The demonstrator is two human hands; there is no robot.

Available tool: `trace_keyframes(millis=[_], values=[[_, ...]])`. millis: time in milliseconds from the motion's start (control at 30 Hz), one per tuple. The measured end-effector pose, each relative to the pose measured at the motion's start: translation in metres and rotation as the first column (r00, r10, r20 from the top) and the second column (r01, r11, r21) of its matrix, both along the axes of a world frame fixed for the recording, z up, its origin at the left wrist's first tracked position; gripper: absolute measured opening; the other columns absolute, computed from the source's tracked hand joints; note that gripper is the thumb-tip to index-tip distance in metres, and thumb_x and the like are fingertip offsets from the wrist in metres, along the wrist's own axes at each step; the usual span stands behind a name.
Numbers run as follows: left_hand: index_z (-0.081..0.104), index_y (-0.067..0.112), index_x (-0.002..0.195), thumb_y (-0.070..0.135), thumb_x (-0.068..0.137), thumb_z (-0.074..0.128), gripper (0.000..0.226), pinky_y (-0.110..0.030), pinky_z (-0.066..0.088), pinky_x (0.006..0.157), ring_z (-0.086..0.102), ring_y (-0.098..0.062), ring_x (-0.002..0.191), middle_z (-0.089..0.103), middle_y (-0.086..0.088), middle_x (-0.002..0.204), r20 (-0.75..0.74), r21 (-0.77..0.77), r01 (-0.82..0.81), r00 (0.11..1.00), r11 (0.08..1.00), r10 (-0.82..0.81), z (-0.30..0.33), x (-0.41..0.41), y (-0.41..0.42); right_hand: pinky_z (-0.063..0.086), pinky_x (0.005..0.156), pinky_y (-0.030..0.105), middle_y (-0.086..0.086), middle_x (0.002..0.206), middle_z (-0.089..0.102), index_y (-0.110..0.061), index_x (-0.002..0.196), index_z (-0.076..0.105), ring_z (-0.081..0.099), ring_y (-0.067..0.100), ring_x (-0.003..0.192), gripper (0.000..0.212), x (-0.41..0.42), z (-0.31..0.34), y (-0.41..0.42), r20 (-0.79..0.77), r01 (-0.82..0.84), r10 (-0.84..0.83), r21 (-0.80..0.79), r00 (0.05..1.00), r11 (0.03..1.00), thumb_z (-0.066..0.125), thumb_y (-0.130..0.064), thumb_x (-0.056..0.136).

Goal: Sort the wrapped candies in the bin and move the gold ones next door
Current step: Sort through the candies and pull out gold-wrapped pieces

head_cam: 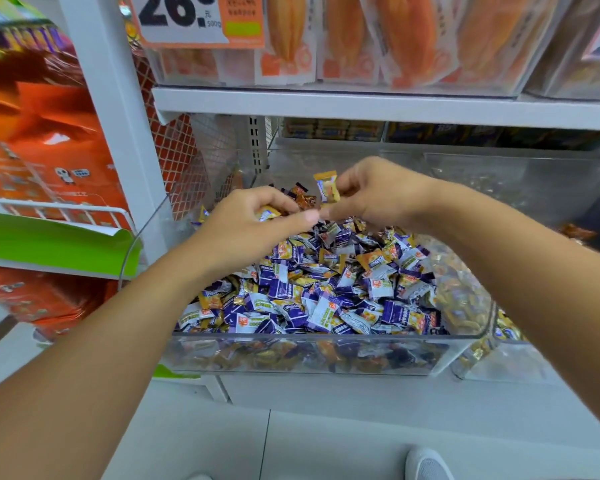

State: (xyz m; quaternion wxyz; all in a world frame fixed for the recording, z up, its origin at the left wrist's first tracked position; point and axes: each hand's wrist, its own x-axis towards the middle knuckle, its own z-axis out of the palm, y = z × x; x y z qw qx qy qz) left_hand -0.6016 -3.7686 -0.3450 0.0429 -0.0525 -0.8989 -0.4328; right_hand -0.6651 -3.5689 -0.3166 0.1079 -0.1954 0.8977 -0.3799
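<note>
You are mid-pick: your right hand point(371, 195) pinches one gold-wrapped candy point(327, 186) above the far end of the clear plastic bin point(309, 355), your left hand point(253, 220) grips another, so next carry both right into the neighbouring clear bin point(478, 368).

Bin point(326, 355) open above; the shelf point(378, 107) overhangs its back.

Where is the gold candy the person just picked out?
In the head view, the gold candy is pinched upright in the right hand, above the far end of the candy bin, just right of the left hand.
</note>
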Motion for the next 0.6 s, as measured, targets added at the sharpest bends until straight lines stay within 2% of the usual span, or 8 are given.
trace_keyframes(millis=[100,200,233,300,367,467,533,600], values=[[0.073,0.023,0.090,0.059,0.087,0.063,0.037,-0.029,0.041,0.066,0.051,-0.004,0.055,0.056,0.015,0.056,-0.014,0.147,-0.043,0.999,0.988,0.046,-0.006,-0.010,0.015,0.028,0.038,0.017,0.009,0.058,0.050,0.002,0.080,0.072,0.031,0.008,0.036,0.024,0.014,-0.002,-0.010,-0.031,-0.071,0.071,0.030,0.997,0.997,0.069,-0.018,0.092],[0.067,0.008,0.088,0.043,0.095,0.062,0.036,-0.036,0.036,0.062,0.041,-0.018,0.055,0.046,-0.001,0.058,-0.048,0.161,-0.044,0.997,0.986,0.052,-0.013,-0.016,0.024,0.028,0.037,0.014,-0.010,0.040,0.047,0.006,0.078,0.071,0.035,0.006,0.033,0.029,0.010,-0.003,-0.010,-0.144,-0.081,0.108,0.179,0.984,0.981,0.069,-0.019,0.093],[0.064,0.005,0.088,0.042,0.096,0.061,0.038,-0.037,0.037,0.061,0.043,-0.019,0.056,0.047,-0.007,0.062,-0.073,0.143,-0.073,0.994,0.987,0.084,-0.015,-0.018,0.024,0.031,0.041,0.014,-0.012,0.043,0.052,0.001,0.080,0.074,0.040,0.005,0.037,0.028,0.007,-0.002,-0.008,-0.177,-0.075,0.122,0.250,0.977,0.965,0.071,-0.024,0.092],[0.060,-0.001,0.088,0.042,0.098,0.057,0.044,-0.038,0.040,0.061,0.046,-0.020,0.057,0.053,-0.013,0.067,-0.092,0.147,-0.154,0.981,0.977,0.168,-0.014,-0.019,0.024,0.041,0.055,0.019,-0.009,0.068,0.067,-0.013,0.090,0.079,0.056,0.003,0.059,0.025,0.005,-0.005,-0.004,-0.198,-0.054,0.146,0.409,0.969,0.911,0.075,-0.038,0.087],[0.057,-0.002,0.089,0.041,0.100,0.053,0.045,-0.037,0.041,0.059,0.047,-0.021,0.055,0.057,-0.007,0.067,-0.043,0.197,-0.199,0.976,0.960,0.211,-0.014,-0.019,0.020,0.051,0.070,0.027,-0.003,0.089,0.072,-0.019,0.098,0.078,0.065,0.013,0.078,0.033,0.006,-0.019,-0.002,-0.168,-0.035,0.143,0.521,0.975,0.853,0.075,-0.048,0.083],[0.056,0.002,0.089,0.028,0.102,0.050,0.029,-0.030,0.038,0.050,0.046,-0.017,0.048,0.061,-0.007,0.071,0.040,0.236,-0.224,0.975,0.946,0.221,-0.015,-0.018,0.016,0.056,0.072,0.034,0.001,0.085,0.070,-0.015,0.098,0.073,0.065,0.022,0.078,0.032,0.013,-0.042,-0.011,-0.113,-0.055,0.172,0.661,0.978,0.748,0.073,-0.045,0.086],[0.060,0.006,0.092,0.016,0.100,0.048,0.017,-0.026,0.038,0.047,0.047,-0.011,0.045,0.068,-0.005,0.076,0.056,0.244,-0.213,0.977,0.946,0.205,-0.014,-0.017,0.017,0.052,0.063,0.031,0.004,0.078,0.066,-0.010,0.087,0.071,0.061,0.025,0.072,0.028,0.012,-0.036,-0.012,-0.149,-0.031,0.157,0.622,0.976,0.783,0.068,-0.038,0.093],[0.065,0.016,0.095,0.008,0.098,0.047,0.019,-0.025,0.041,0.045,0.052,-0.014,0.051,0.073,0.001,0.086,0.063,0.178,-0.157,0.987,0.971,0.149,-0.013,-0.017,0.018,0.044,0.052,0.025,0.005,0.078,0.070,-0.010,0.081,0.070,0.056,0.020,0.064,0.026,0.007,-0.019,-0.003,-0.125,0.012,0.051,0.457,0.991,0.889,0.064,-0.030,0.096]])
